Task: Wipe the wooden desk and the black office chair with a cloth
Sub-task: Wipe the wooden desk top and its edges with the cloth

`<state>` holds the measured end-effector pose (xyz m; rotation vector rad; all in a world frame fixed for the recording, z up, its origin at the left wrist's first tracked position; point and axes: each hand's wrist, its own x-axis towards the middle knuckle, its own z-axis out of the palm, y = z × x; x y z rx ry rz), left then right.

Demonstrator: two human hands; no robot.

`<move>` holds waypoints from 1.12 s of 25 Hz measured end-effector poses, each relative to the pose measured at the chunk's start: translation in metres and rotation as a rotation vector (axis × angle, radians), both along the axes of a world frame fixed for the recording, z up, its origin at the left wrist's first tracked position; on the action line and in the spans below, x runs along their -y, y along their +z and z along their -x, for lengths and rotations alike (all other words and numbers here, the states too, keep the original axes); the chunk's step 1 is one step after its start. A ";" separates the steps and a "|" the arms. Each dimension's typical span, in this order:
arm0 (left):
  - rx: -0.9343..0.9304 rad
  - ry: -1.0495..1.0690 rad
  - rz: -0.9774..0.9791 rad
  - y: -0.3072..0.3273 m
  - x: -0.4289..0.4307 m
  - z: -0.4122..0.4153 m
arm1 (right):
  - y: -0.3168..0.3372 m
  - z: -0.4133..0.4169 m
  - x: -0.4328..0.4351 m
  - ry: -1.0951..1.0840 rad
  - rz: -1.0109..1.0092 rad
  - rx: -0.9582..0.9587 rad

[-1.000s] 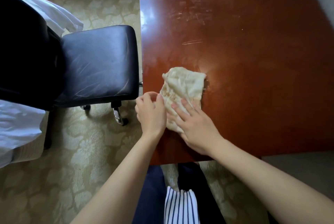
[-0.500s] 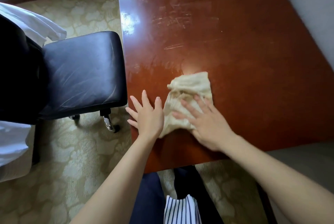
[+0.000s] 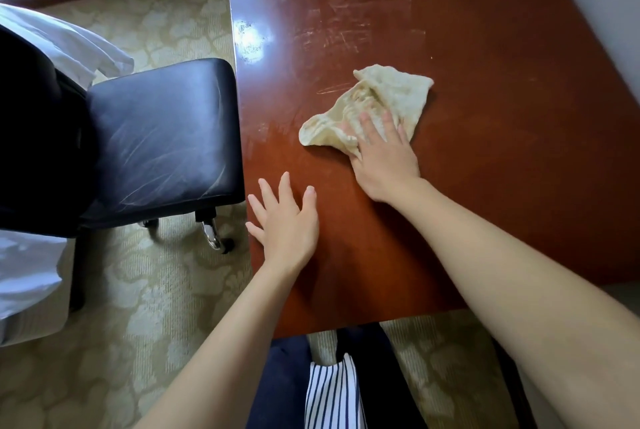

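Wooden desk [image 3: 485,116]: right hand [image 3: 384,158] presses cloth [image 3: 388,99] flat, left hand [image 3: 287,224] seemingly splayed, empty.

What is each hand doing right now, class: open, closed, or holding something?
Left hand: open, flat on the desk, holding nothing.
Right hand: open, fingers spread, pressing the cloth onto the desk.

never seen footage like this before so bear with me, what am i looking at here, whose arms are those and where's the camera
The camera is worn on a person's head and looks down, so the two bare arms are the wearer's own. No machine is involved. The right hand presses flat on a cream cloth lying crumpled on a reddish wooden desk, which shows pale scratches. The left hand is open with fingers spread near the desk's corner, holding nothing. Beside the desk stands a black office chair on patterned carpet.
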<state>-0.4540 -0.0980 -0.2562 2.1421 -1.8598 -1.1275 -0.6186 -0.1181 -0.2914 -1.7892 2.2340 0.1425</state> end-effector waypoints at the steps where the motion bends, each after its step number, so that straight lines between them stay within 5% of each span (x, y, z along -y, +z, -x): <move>1: -0.015 -0.010 0.001 0.000 -0.001 0.003 | 0.002 -0.001 -0.014 0.031 0.011 0.016; 10: -0.118 -0.202 0.005 0.004 -0.015 0.055 | -0.002 -0.007 -0.192 0.203 0.077 0.048; 14: -0.094 -0.374 -0.001 -0.001 -0.016 0.082 | -0.004 0.041 -0.197 0.331 0.016 0.007; 25: 0.226 -0.697 -0.074 -0.013 -0.003 0.089 | 0.008 0.134 -0.033 -0.404 -0.121 0.090; 28: 0.228 -0.711 -0.095 -0.014 0.001 0.088 | 0.006 0.125 -0.023 -0.433 -0.092 0.071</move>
